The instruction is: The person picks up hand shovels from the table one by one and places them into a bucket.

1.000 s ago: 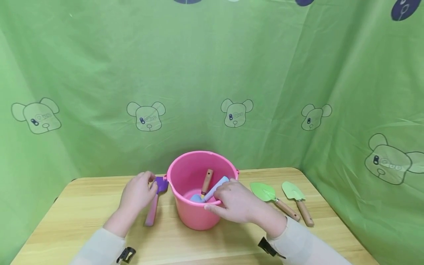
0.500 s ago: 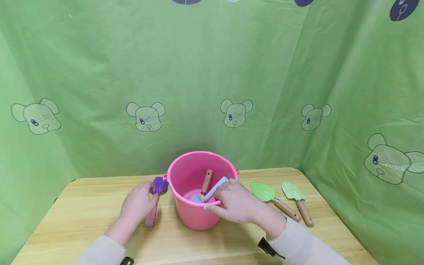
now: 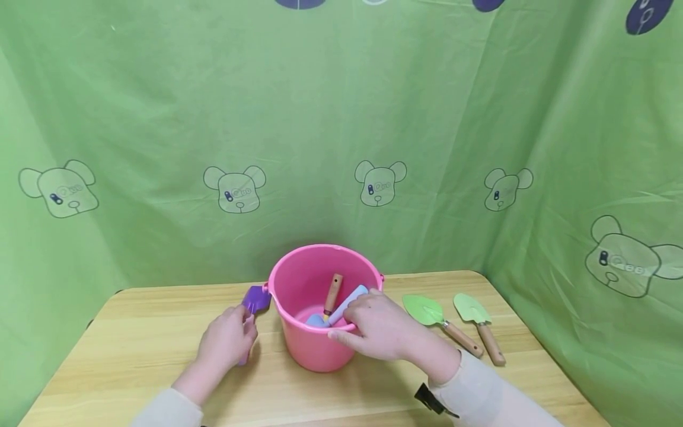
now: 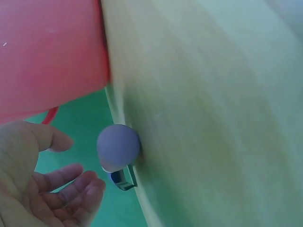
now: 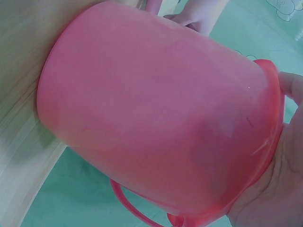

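Observation:
A toy shovel (image 3: pixel 257 299) with a purple blade and pale purple handle lies on the table left of the pink bucket (image 3: pixel 317 350). Over its handle is my left hand (image 3: pixel 226 337), hiding much of it. In the left wrist view, the thumb and loosely bent fingers of that hand (image 4: pixel 28 184) stand apart from the round handle end (image 4: pixel 118 146). My right hand (image 3: pixel 381 327) grips the bucket's near right rim, thumb outside and fingers inside. The right wrist view shows the palm against the rim of the bucket (image 5: pixel 151 104).
Inside the bucket lean a light blue tool (image 3: pixel 345 307) and a tool with a wooden handle (image 3: pixel 333 293). Two green trowels, one leaf-shaped (image 3: pixel 424 309) and one paler (image 3: pixel 472 308), lie to the right on the wooden table (image 3: pixel 133 344). Green curtains (image 3: pixel 309 118) surround the table.
My left hand has come down and toward me, from beside the shovel's blade to over its handle. The right hand and bucket stay in place.

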`<action>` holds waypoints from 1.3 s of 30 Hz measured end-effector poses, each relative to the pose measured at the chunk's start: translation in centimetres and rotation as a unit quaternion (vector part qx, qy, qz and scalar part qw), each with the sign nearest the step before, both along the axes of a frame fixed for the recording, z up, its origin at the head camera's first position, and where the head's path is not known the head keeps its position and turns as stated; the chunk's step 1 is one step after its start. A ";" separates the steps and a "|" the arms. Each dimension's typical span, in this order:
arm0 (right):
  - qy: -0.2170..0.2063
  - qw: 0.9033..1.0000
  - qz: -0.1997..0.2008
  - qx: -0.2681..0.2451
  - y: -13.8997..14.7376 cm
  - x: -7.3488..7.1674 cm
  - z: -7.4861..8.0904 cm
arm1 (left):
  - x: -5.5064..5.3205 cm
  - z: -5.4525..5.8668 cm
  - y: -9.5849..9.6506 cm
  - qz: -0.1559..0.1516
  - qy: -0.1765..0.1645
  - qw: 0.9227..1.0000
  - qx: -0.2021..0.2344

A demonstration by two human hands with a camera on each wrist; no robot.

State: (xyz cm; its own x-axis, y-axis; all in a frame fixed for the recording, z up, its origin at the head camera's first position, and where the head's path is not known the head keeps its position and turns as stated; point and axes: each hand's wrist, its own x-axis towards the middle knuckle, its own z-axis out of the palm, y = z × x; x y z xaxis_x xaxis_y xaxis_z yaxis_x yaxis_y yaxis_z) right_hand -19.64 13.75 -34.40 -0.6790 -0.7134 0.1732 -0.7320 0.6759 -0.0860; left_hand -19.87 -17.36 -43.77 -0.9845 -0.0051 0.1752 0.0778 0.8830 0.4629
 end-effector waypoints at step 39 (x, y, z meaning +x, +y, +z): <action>0.010 1.000 0.004 -0.004 0.1 -0.1 -0.2 | 0.8 -1.7 0.3 0.004 -0.074 0.997 0.011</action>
